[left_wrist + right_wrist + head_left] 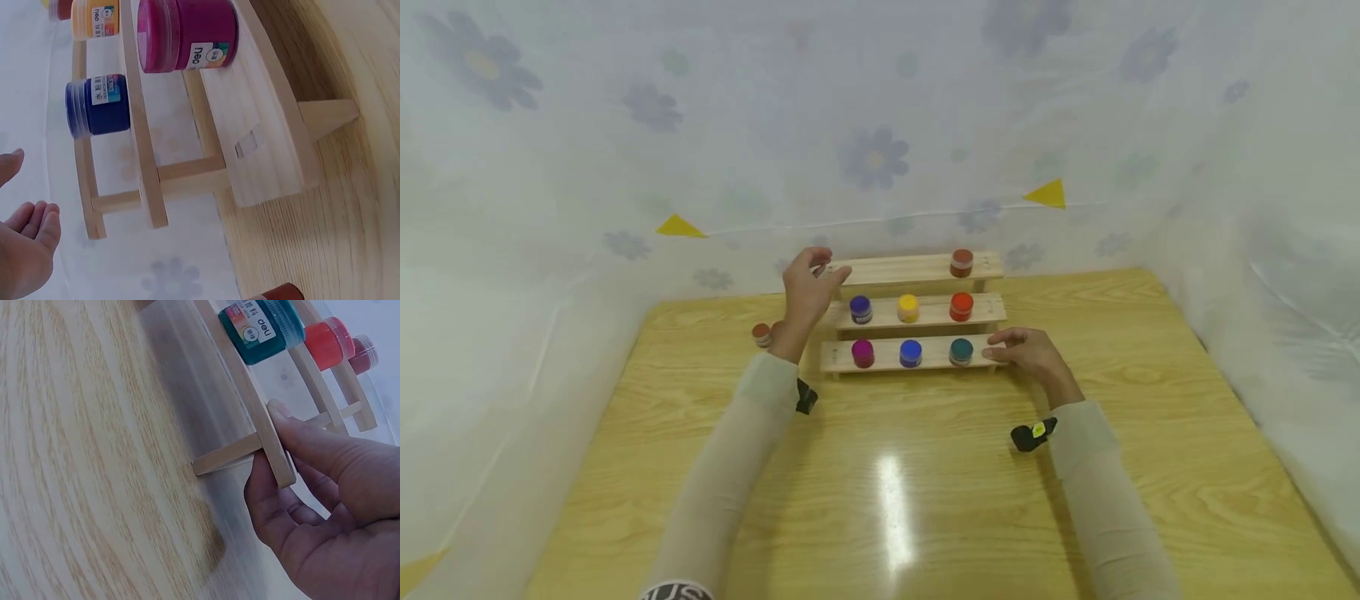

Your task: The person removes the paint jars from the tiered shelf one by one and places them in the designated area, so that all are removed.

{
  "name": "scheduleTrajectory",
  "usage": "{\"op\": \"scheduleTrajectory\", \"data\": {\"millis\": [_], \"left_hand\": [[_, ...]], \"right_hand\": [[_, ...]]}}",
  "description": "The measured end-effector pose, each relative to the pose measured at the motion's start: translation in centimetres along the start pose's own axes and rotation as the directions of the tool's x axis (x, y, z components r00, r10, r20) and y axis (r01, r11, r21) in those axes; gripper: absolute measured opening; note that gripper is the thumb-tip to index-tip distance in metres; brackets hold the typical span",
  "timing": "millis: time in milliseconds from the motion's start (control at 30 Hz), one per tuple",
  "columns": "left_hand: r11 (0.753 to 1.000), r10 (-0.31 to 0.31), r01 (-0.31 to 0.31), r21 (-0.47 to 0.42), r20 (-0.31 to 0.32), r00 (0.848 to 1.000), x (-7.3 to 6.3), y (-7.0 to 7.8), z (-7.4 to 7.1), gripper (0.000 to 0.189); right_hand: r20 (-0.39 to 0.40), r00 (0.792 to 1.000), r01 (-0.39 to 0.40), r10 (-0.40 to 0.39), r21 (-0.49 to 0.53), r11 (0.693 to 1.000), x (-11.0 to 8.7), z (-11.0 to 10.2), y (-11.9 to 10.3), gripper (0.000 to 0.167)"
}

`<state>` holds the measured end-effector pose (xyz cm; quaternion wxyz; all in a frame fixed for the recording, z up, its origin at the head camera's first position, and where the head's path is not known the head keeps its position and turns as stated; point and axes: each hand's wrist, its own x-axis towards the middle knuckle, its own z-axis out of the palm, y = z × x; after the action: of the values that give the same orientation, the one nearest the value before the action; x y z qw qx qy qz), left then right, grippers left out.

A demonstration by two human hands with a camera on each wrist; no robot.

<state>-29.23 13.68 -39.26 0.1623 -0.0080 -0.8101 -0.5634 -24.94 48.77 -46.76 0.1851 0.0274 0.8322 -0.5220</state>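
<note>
A three-step wooden rack (891, 270) stands on the table with small paint jars on its steps. My right hand (1028, 353) pinches the right end of its lowest step, thumb (282, 411) on top and fingers underneath. On that step sit a magenta jar (862, 354), a blue jar (911, 354) and a dark green jar (961, 352). The middle step bears a dark blue jar (861, 310), a yellow jar (907, 308) and a red jar (961, 307); a brown jar (961, 263) is on top, at right. Beside the top step's left end, my left hand (807, 293) holds nothing, thumb and fingers apart.
Left of the rack, a reddish-brown jar (762, 335) stands on the wood-grain table (820, 500), with something similar partly hidden behind my left wrist. A white flowered curtain (760, 150) hangs behind and along both sides.
</note>
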Motion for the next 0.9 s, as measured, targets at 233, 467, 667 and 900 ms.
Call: {"op": "scheduleTrajectory", "data": {"millis": [233,467,667,900], "left_hand": [[0.997,0.033,-0.035,0.069,0.029,0.999,-0.1,0.0,0.9,0.045],[0.993,0.085,-0.089,0.083,0.046,0.995,0.1,0.6,2.0,0.046],[0.991,0.119,-0.122,0.057,0.05,0.992,0.1,1.7,3.1,0.043],[0.987,0.129,-0.136,0.089,0.08,0.988,0.3,2.1,4.2,0.044]], "right_hand": [[0.009,1.0,-0.006,0.006,0.026,1.0,-0.1,0.2,0.3,0.051],[0.013,1.0,0.011,-0.012,0.02,1.0,-0.2,0.2,0.2,0.052],[0.007,1.0,0.0,0.0,0.008,1.0,-0.4,0.2,0.0,0.052],[-0.018,1.0,-0.007,0.008,0.006,1.0,-0.2,0.3,0.3,0.049]]}}
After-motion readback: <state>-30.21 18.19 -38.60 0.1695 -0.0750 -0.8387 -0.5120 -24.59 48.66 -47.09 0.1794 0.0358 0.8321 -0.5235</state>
